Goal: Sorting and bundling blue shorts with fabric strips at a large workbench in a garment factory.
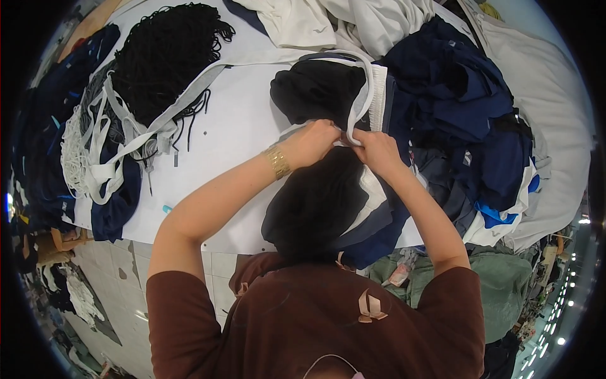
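Strap (368, 84) held in right hand (377, 151), left hand (314, 141) just beside

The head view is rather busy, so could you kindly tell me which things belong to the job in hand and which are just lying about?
Seemingly in use:
left hand and right hand
pale tape, at the right hand
black folded garments, beneath both

Apparently lying about:
black cord pile
white cord bundle
navy garments, at right
white cloth, at top

A white table (235, 107) stands above pale floor tiles (101, 268).
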Demonstrator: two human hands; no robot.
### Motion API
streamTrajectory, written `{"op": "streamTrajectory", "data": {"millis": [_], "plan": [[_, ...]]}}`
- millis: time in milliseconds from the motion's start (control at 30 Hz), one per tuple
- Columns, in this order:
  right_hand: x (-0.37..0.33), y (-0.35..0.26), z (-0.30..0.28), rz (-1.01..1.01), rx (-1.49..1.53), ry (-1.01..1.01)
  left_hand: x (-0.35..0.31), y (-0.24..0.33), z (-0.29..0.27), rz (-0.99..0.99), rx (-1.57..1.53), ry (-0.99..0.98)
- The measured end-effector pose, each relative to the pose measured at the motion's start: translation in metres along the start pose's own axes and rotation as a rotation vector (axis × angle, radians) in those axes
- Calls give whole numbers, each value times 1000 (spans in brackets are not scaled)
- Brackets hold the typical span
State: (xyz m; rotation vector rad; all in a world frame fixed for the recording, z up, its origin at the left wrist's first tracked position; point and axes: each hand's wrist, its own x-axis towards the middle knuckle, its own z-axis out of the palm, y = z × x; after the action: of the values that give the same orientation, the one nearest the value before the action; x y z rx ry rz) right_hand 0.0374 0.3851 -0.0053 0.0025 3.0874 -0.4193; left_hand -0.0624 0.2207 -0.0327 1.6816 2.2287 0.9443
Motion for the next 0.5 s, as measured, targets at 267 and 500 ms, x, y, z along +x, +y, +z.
{"op": "streamTrajectory", "data": {"millis": [267, 500], "plan": [[3, -5, -14, -107, -116, -148, 24, 7, -13, 75, 182, -287], [6, -14, -8, -207, -198, -129, -12, -6, 15, 39, -9, 196]]}}
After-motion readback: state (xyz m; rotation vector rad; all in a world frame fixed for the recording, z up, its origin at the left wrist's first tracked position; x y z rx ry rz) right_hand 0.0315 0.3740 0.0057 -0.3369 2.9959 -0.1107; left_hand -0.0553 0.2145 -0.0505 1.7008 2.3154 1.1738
